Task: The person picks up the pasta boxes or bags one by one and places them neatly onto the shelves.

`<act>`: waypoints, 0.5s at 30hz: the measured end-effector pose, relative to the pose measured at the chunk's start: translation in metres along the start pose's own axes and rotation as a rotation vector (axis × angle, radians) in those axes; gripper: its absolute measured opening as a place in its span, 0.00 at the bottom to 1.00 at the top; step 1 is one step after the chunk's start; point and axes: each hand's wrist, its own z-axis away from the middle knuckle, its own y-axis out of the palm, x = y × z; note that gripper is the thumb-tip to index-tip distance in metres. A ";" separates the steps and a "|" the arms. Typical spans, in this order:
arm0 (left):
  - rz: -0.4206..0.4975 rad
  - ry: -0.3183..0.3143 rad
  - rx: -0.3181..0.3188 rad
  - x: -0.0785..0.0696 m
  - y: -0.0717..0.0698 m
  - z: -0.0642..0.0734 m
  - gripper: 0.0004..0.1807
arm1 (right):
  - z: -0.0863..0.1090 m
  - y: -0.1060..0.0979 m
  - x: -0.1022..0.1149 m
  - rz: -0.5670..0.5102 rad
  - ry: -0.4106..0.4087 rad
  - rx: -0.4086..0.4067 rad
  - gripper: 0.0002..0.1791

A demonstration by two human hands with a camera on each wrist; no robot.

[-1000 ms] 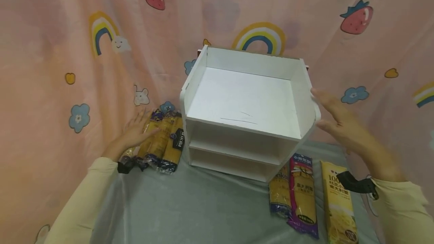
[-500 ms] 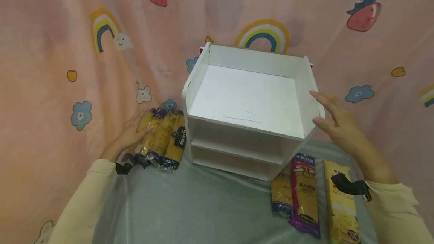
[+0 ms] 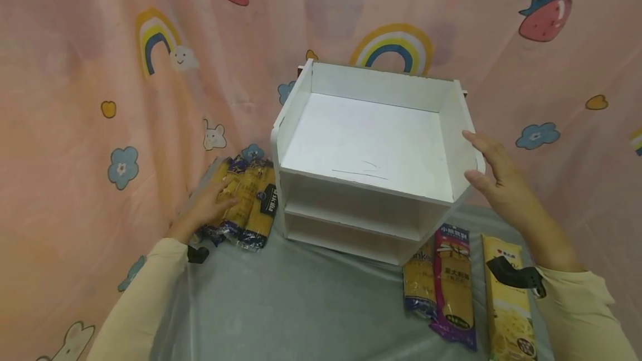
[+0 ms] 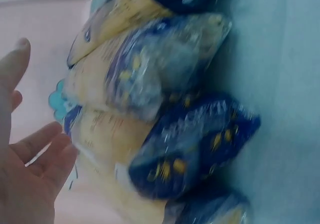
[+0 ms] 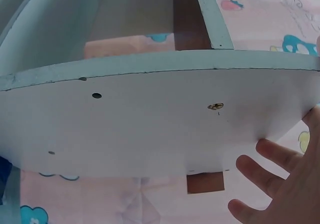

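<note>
A white shelf unit [image 3: 371,138] has an open top tray and two lower compartments. At its right side panel [image 5: 140,119] is my right hand [image 3: 506,194], fingers spread; the fingertips touch or nearly touch the panel's outer face. To the unit's left lie several clear-and-blue packs of spaghetti [image 3: 246,199], side by side. My left hand [image 3: 208,208] is over the leftmost packs, its fingers relaxed and holding nothing. In the left wrist view, the fingers [image 4: 42,149] are beside a spaghetti pack [image 4: 110,139]; contact is unclear.
Right of the unit lie a blue-ended spaghetti pack [image 3: 419,283], a purple pasta pack [image 3: 453,288] and a yellow pasta pack [image 3: 509,299]. A grey cloth [image 3: 281,305] covers the table. Behind hangs a pink patterned curtain [image 3: 241,60].
My left hand has shifted a little to the right over the spaghetti packs. My right hand, blurred by motion earlier, has steadied at the shelf's side. The view has drifted slightly.
</note>
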 end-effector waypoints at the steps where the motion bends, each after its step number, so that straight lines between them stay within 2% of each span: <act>1: 0.011 0.001 0.006 -0.001 0.003 -0.001 0.39 | 0.000 0.000 0.000 0.001 0.001 -0.003 0.36; 8: -0.026 0.020 0.021 0.000 0.020 -0.005 0.40 | 0.000 0.000 0.000 0.005 -0.001 -0.007 0.36; 10: -0.020 0.042 0.028 0.000 0.023 -0.006 0.40 | 0.000 0.001 0.000 0.008 -0.006 -0.009 0.36; 15: -0.072 0.041 0.045 -0.002 0.026 -0.004 0.41 | 0.001 0.001 0.001 0.008 -0.011 -0.014 0.36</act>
